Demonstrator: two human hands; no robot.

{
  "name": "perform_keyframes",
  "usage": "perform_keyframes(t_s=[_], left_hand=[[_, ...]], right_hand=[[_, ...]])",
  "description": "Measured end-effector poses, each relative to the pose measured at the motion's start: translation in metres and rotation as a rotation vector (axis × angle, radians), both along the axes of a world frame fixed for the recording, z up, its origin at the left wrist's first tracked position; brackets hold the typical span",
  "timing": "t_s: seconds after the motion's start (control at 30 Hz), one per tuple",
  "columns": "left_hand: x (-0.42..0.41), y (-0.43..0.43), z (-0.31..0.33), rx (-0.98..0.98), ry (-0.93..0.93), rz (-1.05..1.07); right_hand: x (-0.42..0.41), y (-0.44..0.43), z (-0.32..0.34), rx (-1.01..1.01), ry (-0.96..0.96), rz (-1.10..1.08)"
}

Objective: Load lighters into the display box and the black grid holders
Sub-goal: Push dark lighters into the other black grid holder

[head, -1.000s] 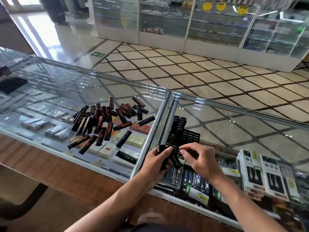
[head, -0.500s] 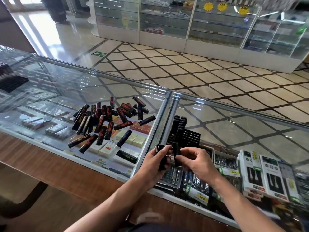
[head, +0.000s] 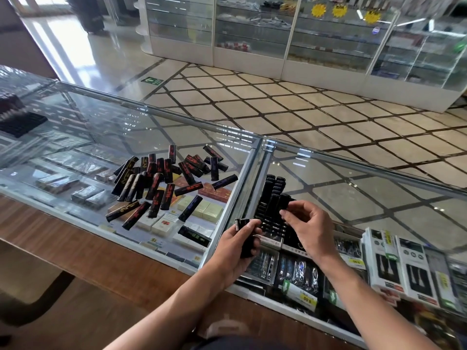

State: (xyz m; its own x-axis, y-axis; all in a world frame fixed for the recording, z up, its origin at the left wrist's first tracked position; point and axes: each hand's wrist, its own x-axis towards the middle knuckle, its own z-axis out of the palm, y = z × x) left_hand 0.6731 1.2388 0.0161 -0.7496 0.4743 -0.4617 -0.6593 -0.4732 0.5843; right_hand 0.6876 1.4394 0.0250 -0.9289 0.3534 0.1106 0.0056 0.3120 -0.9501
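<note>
**Lighters going into the black grid holder (head: 271, 224), lower centre of the frame.**
The left hand (head: 240, 248) curls its fingers round a bundle of black lighters (head: 246, 246). The right hand (head: 310, 223) pinches one lighter (head: 283, 199) upright over the holder. They look light, stiff and slick, so they are best pinched near the top. Loose lighters (head: 161, 180) lie heaped centre left on the glass table (head: 101, 137). A tiled floor (head: 303, 109) and display cabinets (head: 278, 34) lie beyond.
</note>
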Motion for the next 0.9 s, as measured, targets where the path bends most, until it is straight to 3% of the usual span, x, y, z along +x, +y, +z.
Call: perform_keyframes(t_s=[0.63, 0.9], left_hand=[[0.002, -0.002, 0.004, 0.004, -0.007, -0.013], [0.002, -0.002, 0.004, -0.005, 0.005, -0.022]], right_hand=[[-0.011, -0.010, -0.009, 0.411, 0.019, -0.030], [-0.013, -0.012, -0.009, 0.431, -0.050, -0.023]])
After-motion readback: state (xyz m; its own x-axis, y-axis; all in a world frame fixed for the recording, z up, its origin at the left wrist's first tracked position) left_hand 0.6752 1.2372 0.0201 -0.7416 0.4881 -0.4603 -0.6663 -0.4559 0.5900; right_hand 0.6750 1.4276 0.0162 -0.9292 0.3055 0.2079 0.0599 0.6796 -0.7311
